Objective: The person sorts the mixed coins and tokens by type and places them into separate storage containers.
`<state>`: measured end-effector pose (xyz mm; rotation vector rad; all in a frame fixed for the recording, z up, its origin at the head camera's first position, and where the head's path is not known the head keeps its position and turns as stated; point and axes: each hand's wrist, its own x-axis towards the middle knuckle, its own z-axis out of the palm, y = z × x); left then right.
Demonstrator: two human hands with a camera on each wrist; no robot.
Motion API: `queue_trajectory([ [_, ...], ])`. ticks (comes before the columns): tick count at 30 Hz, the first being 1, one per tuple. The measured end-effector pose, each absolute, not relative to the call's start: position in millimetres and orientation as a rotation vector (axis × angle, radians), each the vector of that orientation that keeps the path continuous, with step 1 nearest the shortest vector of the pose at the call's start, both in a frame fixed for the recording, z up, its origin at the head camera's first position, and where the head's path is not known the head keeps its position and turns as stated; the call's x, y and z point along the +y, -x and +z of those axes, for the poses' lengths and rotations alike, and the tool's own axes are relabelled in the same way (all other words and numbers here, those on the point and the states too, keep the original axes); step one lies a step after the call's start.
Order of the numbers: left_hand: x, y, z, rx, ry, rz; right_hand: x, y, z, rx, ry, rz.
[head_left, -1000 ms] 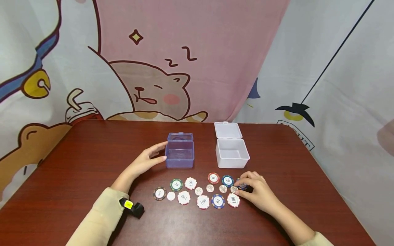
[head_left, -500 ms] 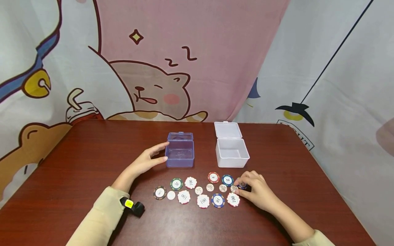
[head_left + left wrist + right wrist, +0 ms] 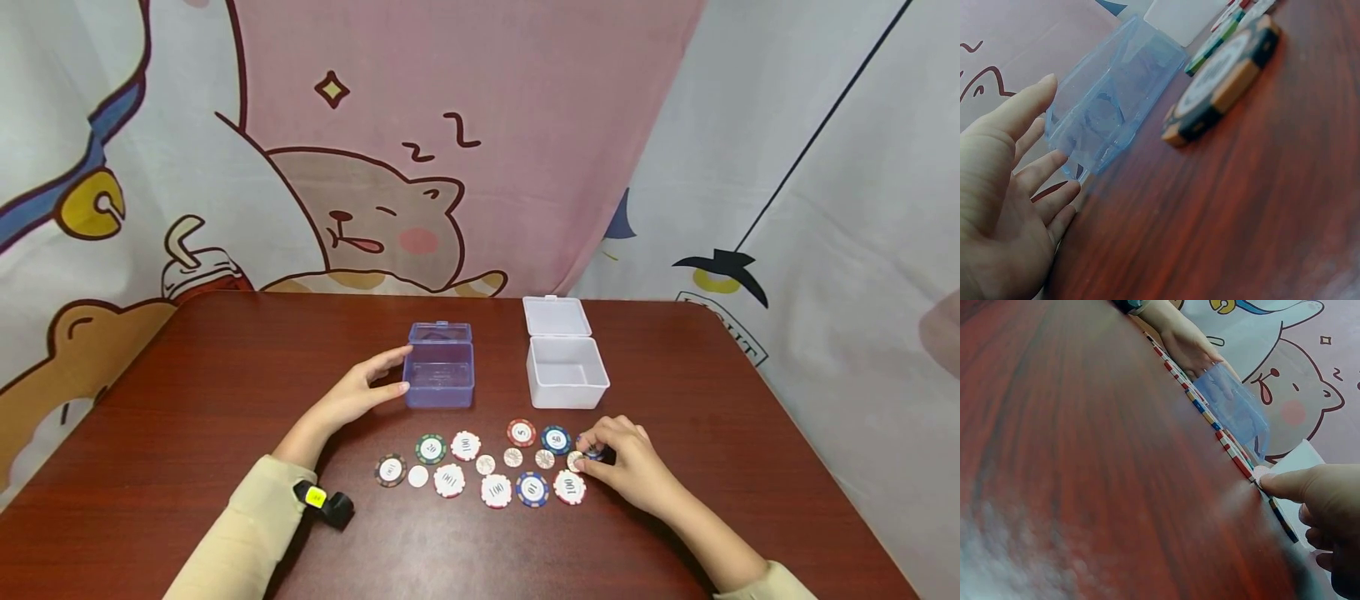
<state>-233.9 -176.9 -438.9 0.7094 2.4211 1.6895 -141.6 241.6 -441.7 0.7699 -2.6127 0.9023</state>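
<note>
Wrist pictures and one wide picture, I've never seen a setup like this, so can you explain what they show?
There's no robot, just a person's two bare hands. The wide picture comes from a camera on the head, looking forward and down; the other two come from wrist cameras, each looking at that hand's work. On the brown table stand a see-through blue box and a white box, lids open. In front lie numbered chips and small discs. The left hand touches the blue box's side, not gripping it. The right hand appears to pinch the rightmost small disc.
</note>
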Motion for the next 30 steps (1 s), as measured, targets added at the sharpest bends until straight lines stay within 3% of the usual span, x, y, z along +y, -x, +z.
queue_trajectory([
  [16, -175.3, 232.7, -438.6, 2.424, -0.700, 1.684, 241.4, 140.5, -437.5, -2.582, -0.709, 1.119],
  [25, -168.9, 215.3, -408.6, 2.426, -0.703, 1.658, 225.8, 137.2, -431.4, -2.547, -0.674, 1.146],
  [30, -171.4, 222.5, -421.6, 2.422, -0.693, 1.672, 215.1, 137.2, -429.0, -2.524, -0.677, 1.125],
])
